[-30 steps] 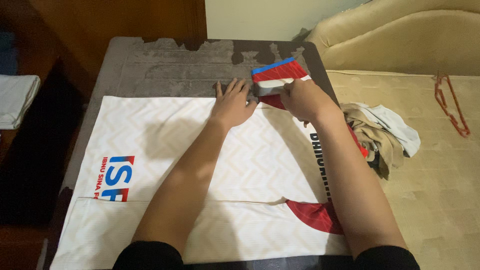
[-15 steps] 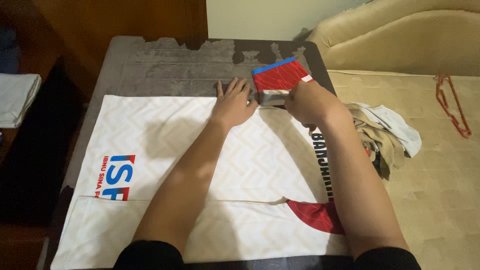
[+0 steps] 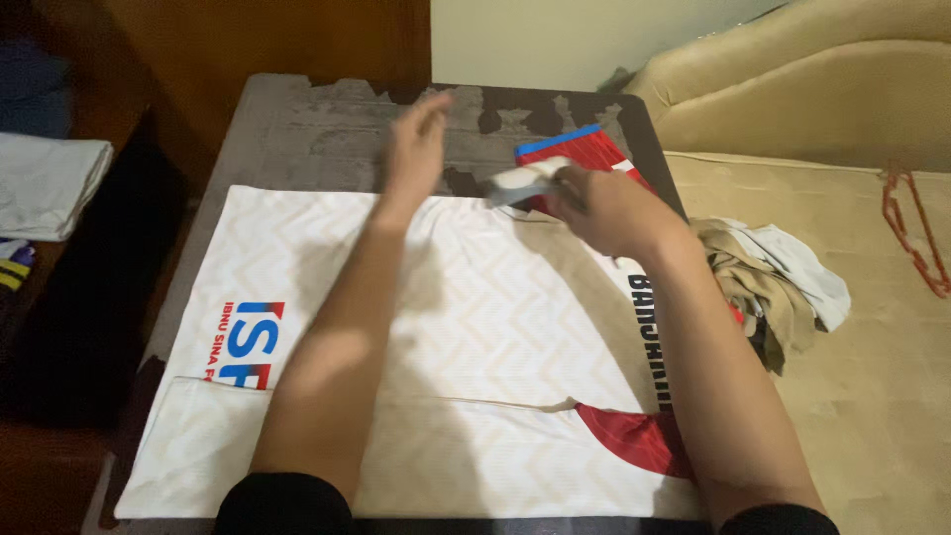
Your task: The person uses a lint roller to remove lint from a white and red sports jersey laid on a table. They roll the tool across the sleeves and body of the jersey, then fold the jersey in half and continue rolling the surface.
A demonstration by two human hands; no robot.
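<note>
Now my right hand (image 3: 604, 203) pinches the soft, limp jersey's (image 3: 475, 327) sleeve (image 3: 570, 163), best taken at its hem, while my left hand (image 3: 416, 144) hovers open.

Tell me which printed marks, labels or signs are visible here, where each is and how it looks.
Blue and red block-letter logo: left part of the white zigzag-patterned jersey, small red lettering beside it.
Black lettering: right edge of the jersey, partly hidden by the right forearm.
No packages, signs or screens.
</note>
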